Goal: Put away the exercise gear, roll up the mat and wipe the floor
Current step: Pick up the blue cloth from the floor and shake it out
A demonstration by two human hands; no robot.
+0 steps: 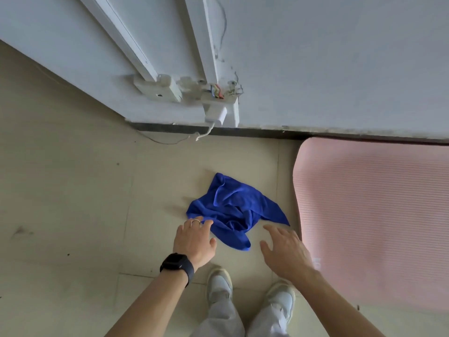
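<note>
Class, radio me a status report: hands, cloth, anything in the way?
Left hand at edge of blue cloth, grip unclear; right hand open, short of it. Cloth crumpled on floor. Pink mat unrolled alongside, not blocking.

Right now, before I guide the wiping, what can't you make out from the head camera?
Head view only:
- pink mat: cut off by the right edge; its full extent is unseen.
- left hand: its own knuckles hide the fingertips, so any grip on the blue cloth is unclear.
- floor under the cloth: covered.
</note>
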